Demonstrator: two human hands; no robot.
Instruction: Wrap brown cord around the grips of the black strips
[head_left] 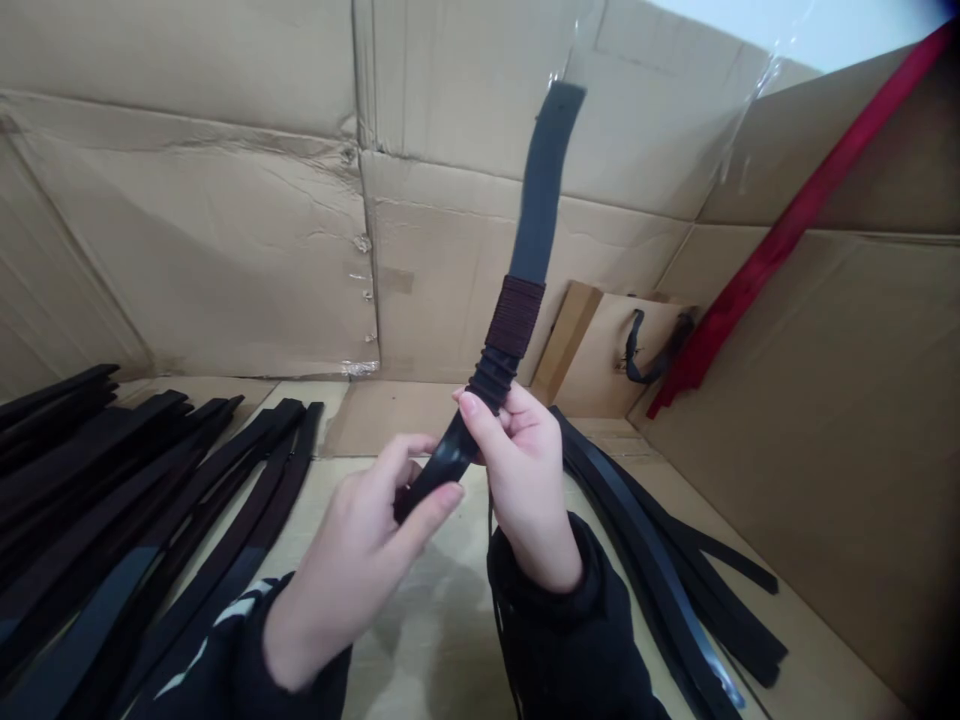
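My left hand [360, 545] is closed round the lower end of a long, curved dark strip [541, 200], with the thumb on its near face. Higher up, my right hand [517, 455] pinches the same strip between thumb and fingers. Just above the right thumb, dark brown cord [516, 315] is wound round the strip, tight in a wide band and looser in spaced turns below it. A thin length of cord hangs down beside my right wrist. The strip's grey upper part points up and tilts to the right.
Several dark curved strips [255, 520] lie in a pile at the left, some partly brown. More black strips [637, 530] lie at the right. Cardboard walls [247, 230] stand around, with a paper bag [600, 350] and a red ribbon [795, 220] at the right.
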